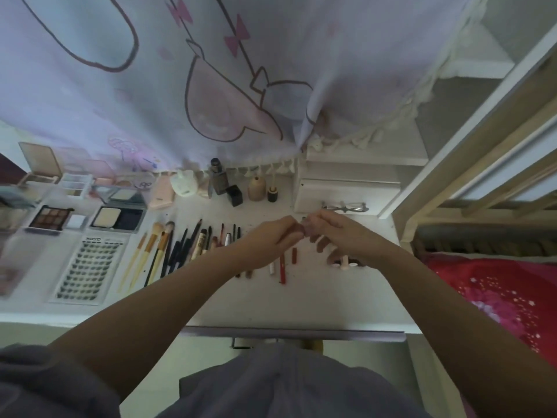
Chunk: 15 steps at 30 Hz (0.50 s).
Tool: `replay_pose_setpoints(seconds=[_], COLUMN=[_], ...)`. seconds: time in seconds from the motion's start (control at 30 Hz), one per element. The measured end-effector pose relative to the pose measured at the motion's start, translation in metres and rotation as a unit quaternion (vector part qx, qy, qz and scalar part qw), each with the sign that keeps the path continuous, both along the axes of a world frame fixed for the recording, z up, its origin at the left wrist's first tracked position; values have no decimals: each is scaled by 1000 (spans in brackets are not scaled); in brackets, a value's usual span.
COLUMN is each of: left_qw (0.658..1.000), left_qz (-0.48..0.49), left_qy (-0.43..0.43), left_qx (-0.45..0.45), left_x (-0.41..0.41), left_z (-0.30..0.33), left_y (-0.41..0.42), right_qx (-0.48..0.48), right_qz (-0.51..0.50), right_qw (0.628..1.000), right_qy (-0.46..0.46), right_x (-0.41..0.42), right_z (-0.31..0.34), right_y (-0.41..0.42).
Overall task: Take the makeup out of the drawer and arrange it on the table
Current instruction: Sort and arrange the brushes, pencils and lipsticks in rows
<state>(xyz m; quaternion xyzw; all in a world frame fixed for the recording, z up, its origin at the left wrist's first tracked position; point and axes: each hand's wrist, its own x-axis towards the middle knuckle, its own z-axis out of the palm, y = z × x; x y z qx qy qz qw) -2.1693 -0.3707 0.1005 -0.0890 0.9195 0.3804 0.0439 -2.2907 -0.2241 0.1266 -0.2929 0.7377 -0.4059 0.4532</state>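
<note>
Task judged to be well advanced. Most makeup is already laid out in rows on the worktop [316, 300]. Open palettes and compacts [117, 218] are set at the left. A lash tray [90, 268] lies nearer the front edge. Brushes [156, 251] and pencils [193, 242] are lined up side by side toward the middle. Small bottles [256, 188] stand at the back, near the hem of a printed curtain [150, 86]. An eyelash curler [346, 206] rests by a white box at the right rear.

Both hands are held together above the worktop, right of the pencil row. The left hand [271, 239] and right hand [337, 233] are each pinched on a small pinkish item [304, 229] between them; its identity cannot be told. It may be being opened or checked before placement.

A red pencil [282, 267] and short sticks lie just below the hands. A pale piece [343, 263] sits under the right hand.

The drawer's front edge shows at the worktop's near side; its contents are hidden, so what is left cannot be told.
</note>
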Motion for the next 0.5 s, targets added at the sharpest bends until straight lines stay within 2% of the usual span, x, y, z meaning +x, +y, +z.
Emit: replay_pose_setpoints(seconds=[0.07,0.2,0.33,0.5], left_qw=[1000,999,998,996], left_qz=[-12,-29,-38,-50], left_qy=[3,9,11,36], left_qx=[-24,-37,-56,-58], left_x=[5,12,14,12], left_z=[3,9,16,21], left_y=[-5,-14,-20,-21], right_qx=[31,15,32,3], right_qz=[12,55,35,37], right_qw=[999,998,998,999], right_qy=[5,18,-45,-39], right_x=[1,1,0,-3], right_z=[6,14,21,21], right_y=[-1,-3,-5,-3])
